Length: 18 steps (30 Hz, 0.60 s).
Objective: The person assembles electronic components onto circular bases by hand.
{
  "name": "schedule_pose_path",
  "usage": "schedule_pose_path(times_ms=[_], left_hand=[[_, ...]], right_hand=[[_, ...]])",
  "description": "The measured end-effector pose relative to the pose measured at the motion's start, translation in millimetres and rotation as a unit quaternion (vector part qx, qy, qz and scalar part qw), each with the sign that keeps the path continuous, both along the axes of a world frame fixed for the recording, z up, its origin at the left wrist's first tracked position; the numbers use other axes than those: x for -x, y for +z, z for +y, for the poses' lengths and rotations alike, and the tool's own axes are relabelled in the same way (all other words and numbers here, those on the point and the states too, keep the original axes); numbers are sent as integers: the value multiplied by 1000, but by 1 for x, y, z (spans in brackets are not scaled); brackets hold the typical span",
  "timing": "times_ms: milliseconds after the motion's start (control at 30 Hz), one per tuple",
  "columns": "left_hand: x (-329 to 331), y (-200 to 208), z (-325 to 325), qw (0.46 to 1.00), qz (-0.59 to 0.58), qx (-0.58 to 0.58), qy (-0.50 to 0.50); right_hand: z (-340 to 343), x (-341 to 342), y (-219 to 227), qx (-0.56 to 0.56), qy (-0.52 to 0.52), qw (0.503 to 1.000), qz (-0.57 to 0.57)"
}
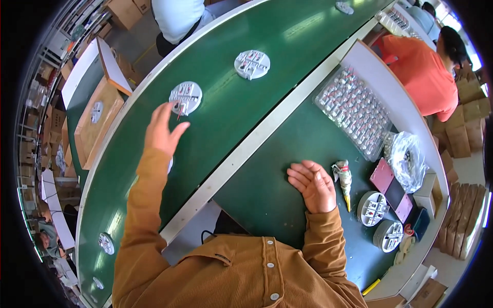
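my hands are apart: left hand [160, 132] spread, white disc [188, 96] just ahead of it, hold unclear; right hand [314, 187] empty. loose wires [179, 110] make me judge the disc unfinished.

Clear plastic bag [405, 161] on R side, next to pink-&-black case [381, 175]; small box [425, 194] nr white side wall [371, 65]. Thin yellow stick [371, 287] lower R. Person in orange top [418, 77] upper R, w/ cardboard boxes [458, 131] below, then brown bundles [465, 220]. Person in pale top [177, 20] upper L, nr big carton [125, 14].
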<state>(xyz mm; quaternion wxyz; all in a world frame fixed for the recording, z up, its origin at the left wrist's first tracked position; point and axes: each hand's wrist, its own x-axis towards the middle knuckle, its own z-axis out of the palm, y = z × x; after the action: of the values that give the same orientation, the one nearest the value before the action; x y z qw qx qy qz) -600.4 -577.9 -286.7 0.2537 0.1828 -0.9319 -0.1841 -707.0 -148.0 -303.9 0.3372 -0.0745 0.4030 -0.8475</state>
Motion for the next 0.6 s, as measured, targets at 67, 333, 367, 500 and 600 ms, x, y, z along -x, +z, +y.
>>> schedule_pose_path(times_ms=[67,333,367,500,600], left_hand=[[-33,2,-25,997,-2,-70,-6],[-90,-25,-82,970,-131,-196,-60],[-91,-24,-82,969,-125,-207,-51],[-119,-26,-89,989,-66,-127,-17],[-33,0,16,995,29,-86,-51]], right_hand=[[2,-4,6,-23,-21,1000,-7],[82,32,161,-531,-174,752,349],[114,62,164,-591,-203,686,374],[215,186,163,-749,-109,524,391],[261,241,122,-841,-5,472,265]])
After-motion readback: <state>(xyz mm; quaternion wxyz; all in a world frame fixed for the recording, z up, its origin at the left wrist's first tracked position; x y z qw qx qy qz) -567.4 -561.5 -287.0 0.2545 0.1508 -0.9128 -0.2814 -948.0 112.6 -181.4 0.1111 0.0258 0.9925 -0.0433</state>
